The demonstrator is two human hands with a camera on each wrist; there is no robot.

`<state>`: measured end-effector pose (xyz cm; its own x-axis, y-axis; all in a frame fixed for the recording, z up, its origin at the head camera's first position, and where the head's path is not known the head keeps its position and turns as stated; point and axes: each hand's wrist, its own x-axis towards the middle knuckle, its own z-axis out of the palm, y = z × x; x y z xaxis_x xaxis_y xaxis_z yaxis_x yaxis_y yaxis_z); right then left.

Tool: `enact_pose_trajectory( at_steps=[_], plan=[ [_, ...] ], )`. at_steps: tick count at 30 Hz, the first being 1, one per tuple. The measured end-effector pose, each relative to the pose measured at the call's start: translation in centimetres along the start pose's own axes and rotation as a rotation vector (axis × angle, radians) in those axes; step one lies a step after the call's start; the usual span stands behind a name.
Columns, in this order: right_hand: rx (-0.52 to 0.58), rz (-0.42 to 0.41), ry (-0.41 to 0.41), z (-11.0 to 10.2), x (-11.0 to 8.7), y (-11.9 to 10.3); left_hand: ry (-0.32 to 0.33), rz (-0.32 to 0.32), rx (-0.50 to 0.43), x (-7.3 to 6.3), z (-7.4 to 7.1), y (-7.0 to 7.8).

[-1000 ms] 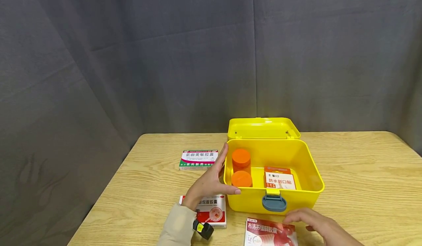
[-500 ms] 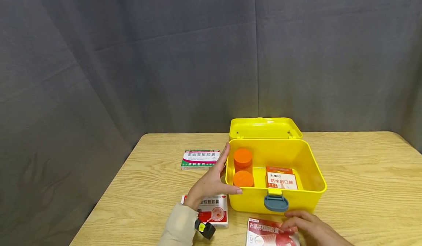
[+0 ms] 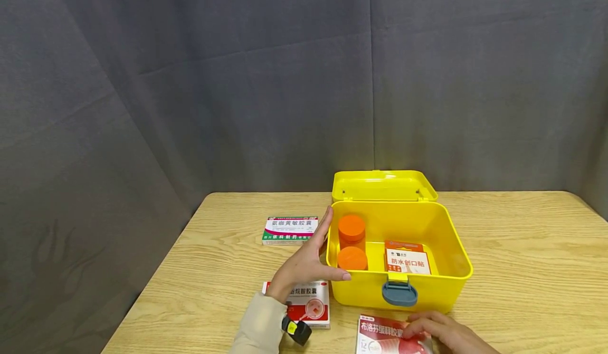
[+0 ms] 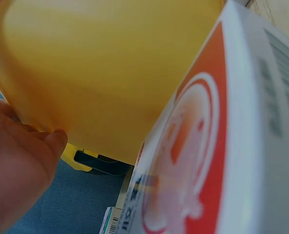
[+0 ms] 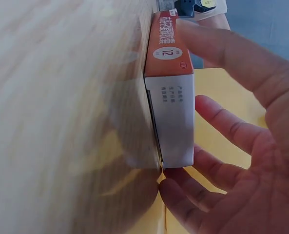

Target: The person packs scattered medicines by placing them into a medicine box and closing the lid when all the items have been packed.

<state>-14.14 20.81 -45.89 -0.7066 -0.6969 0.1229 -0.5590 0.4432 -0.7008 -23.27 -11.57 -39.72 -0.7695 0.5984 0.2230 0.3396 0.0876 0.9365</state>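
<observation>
Curling round the red carton (image 3: 387, 337) at the near edge of your table (image 3: 522, 275), your right hand (image 3: 444, 332) has it grasped: the right wrist view shows your thumb at one long side and your other fingers about the top and the opposite side. The carton lies flat, just in front of the yellow case (image 3: 437, 297), and its nearest part runs out of the head view.

To the left come your pale sleeve (image 3: 258, 322) and the black device (image 3: 296, 331) at your wrist. Under that wrist a red-and-white carton (image 3: 311, 309) lies flat, partly covered by your forearm; in the left wrist view it looms large beside the case.

Your left hand (image 3: 304, 264) is at the case's near left corner, its fingers outstretched and pressing along the left wall, its thumb stretched across the front just below the rim. A grey-blue latch (image 3: 400, 294) hangs on that front wall.

Inside the case, a front orange-capped bottle (image 3: 352, 258) stands at the left, with a rear orange-capped bottle (image 3: 351, 228) just behind it. To their right sits an orange-and-white packet (image 3: 407, 260).

Farther off, left of the case, a green-and-white carton (image 3: 291, 230) lies flat on the wood. Behind the case its lid (image 3: 386, 186) is folded back, and past the table hangs a dark grey curtain (image 3: 237, 106).
</observation>
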Motion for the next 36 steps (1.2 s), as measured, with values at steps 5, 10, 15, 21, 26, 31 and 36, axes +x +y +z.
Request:
enact_pose_trajectory(
  at_steps=[5,10,15,21,26,31,36],
  plan=[
    [0.0,-0.002,-0.001,0.0,0.1,0.0,0.005,-0.003,0.003,0.0,0.0,0.0],
    [0.017,0.025,-0.007,-0.1,0.1,-0.4,0.006,-0.006,-0.001,0.0,0.1,0.0],
    [0.081,0.096,-0.017,-0.2,0.2,-1.0,0.013,0.017,-0.017,-0.1,0.1,-0.1],
    [0.224,0.138,-0.03,-0.5,0.3,-1.8,0.016,0.02,-0.021,-0.1,0.2,-0.1],
    [0.318,0.086,-0.027,-0.7,0.2,-2.1,0.006,0.014,-0.023,-0.1,0.1,0.1],
    [0.355,0.096,-0.035,-0.9,0.1,-2.5,0.008,0.006,-0.012,-0.1,0.1,0.0],
    [0.383,0.048,-0.039,-0.9,-0.1,-2.8,0.02,0.007,-0.013,-0.2,0.2,0.1]
  ],
)
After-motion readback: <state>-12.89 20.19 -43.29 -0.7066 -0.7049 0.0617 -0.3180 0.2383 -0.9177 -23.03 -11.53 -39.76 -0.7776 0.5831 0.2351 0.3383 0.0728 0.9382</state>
